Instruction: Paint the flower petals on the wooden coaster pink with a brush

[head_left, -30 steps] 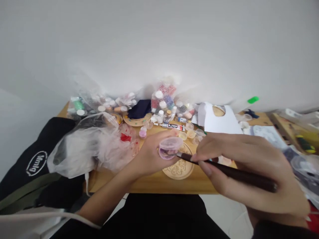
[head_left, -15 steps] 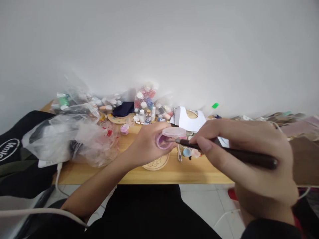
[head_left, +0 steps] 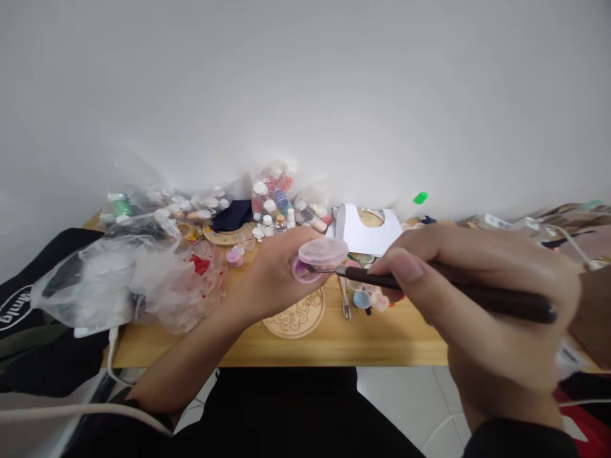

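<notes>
My left hand (head_left: 277,270) is closed around a small round tub (head_left: 301,272) with purple stuff inside. Its clear hinged lid (head_left: 323,251) stands raised over the opening. Between the thumb and fingers of my right hand (head_left: 482,299) is a palette knife (head_left: 377,277) with a dark handle. The metal tip reaches into the tub under the lid; how deep it sits in the purple stuff is hard to tell. Below my left hand a round wooden board (head_left: 296,316) with a line pattern lies on the table, partly covered by the hand.
Several small paint tubs (head_left: 361,299) and a pale tool (head_left: 344,299) lie right of the board. Plastic bags (head_left: 176,277) fill the left side. Bottles (head_left: 268,224), a dark cloth (head_left: 232,216) and a curved white sheet (head_left: 367,235) stand along the wall. The wooden table (head_left: 382,343) has its front edge near my legs.
The view has shifted slightly, uncovering more of the patterned board. Both hands keep their holds, and the knife tip has gone a little further left into the tub.
</notes>
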The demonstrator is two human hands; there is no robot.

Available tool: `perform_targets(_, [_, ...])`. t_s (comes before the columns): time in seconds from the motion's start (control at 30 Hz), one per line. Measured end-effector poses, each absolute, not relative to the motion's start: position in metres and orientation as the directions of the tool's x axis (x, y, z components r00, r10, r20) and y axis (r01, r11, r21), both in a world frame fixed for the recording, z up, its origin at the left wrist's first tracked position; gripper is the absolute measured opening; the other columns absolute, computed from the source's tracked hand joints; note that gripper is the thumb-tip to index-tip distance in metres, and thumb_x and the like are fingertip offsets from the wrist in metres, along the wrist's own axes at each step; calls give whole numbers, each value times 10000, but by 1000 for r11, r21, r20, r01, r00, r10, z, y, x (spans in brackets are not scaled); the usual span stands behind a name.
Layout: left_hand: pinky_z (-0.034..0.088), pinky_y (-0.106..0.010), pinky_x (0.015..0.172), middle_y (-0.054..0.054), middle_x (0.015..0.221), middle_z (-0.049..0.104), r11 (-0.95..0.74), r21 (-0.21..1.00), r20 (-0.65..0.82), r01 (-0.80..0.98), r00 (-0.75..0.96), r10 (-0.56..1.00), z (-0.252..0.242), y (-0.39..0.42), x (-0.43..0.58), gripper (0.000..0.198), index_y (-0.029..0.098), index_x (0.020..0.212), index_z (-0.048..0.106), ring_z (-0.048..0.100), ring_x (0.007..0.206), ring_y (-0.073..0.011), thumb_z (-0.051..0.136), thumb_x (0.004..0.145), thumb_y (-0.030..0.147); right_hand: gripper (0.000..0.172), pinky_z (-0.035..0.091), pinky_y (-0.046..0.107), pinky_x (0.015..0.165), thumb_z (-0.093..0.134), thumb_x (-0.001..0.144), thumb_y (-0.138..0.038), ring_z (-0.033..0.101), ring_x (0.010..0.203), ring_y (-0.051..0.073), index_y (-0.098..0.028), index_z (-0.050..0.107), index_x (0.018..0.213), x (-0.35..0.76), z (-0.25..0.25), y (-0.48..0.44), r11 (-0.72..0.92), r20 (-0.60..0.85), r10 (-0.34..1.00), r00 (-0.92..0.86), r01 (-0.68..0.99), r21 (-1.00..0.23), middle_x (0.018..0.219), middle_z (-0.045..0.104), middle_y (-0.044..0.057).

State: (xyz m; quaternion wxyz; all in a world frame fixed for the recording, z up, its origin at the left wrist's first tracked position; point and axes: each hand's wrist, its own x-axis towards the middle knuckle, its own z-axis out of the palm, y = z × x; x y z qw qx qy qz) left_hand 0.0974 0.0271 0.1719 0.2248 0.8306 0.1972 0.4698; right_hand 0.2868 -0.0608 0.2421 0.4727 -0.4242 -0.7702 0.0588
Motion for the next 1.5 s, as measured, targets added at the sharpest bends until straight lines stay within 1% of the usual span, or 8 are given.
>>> perform_targets(0.2, [426, -188, 560, 70, 693, 598, -815, 551, 668, 182, 489, 561, 164, 40, 100, 243, 208, 762, 509, 549, 614, -76, 725, 820, 113, 266, 302, 240, 376, 696, 936, -171, 539, 446, 78, -243, 698, 679, 287, 236, -39, 587, 645, 751, -138, 587, -558, 547, 642, -58])
perform_targets(0.37, [421, -201, 557, 64, 699, 593, -799, 577, 656, 171, 485, 578, 155, 49, 100, 203, 206, 772, 528, 541, 613, -83, 699, 806, 104, 281, 286, 239, 351, 690, 952, -226, 520, 419, 86, -226, 734, 675, 292, 222, -27, 485, 532, 845, -52, 492, -723, 513, 626, -39])
perform_targets(0.5, [459, -239, 573, 50, 718, 617, -737, 644, 592, 205, 477, 650, 144, 51, 98, 181, 220, 797, 557, 568, 625, -111, 723, 789, 147, 258, 379, 217, 380, 697, 952, -290, 559, 413, 88, -223, 748, 709, 293, 191, -16, 333, 367, 925, 102, 246, -910, 519, 655, -38])
perform_targets(0.6, [506, -252, 610, 37, 771, 672, -689, 691, 556, 220, 448, 701, 136, 49, 96, 175, 225, 843, 574, 621, 668, -128, 724, 794, 150, 276, 376, 208, 347, 697, 930, -318, 558, 371, 99, -217, 731, 676, 287, 165, -12, 218, 215, 960, 180, 3, -976, 482, 650, -33])
perform_targets(0.9, [577, -278, 688, 1, 826, 738, -565, 805, 452, 180, 431, 781, 118, 43, 96, 135, 209, 840, 608, 706, 758, -165, 714, 769, 164, 267, 342, 187, 280, 737, 812, -361, 519, 310, 99, -198, 699, 604, 262, 123, -20, 150, 28, 929, 369, -306, -940, 422, 610, -27])
perform_targets(1.2, [602, -338, 702, 0, 823, 699, -467, 876, 366, 121, 463, 807, 101, 38, 91, 180, 236, 785, 596, 689, 772, -189, 774, 807, 254, 232, 372, 174, 299, 781, 798, -340, 523, 329, 88, -204, 724, 618, 263, 106, -33, 160, -10, 917, 398, -391, -906, 438, 619, -34])
perform_targets(1.43, [547, -317, 646, -1, 762, 680, -364, 918, 233, 156, 532, 814, 72, 42, 84, 219, 219, 778, 620, 641, 690, -172, 766, 806, 381, 257, 360, 167, 316, 815, 782, -395, 495, 349, 76, -201, 726, 639, 266, 84, -43, 88, -98, 909, 406, -414, -906, 437, 590, -44])
perform_targets(1.5, [554, -319, 699, -11, 782, 685, -388, 905, 238, 176, 547, 803, 65, 50, 77, 231, 210, 763, 626, 648, 724, -176, 750, 800, 401, 273, 333, 163, 320, 814, 782, -403, 485, 373, 69, -197, 709, 636, 268, 80, -48, 69, -112, 904, 412, -401, -914, 459, 579, -44])
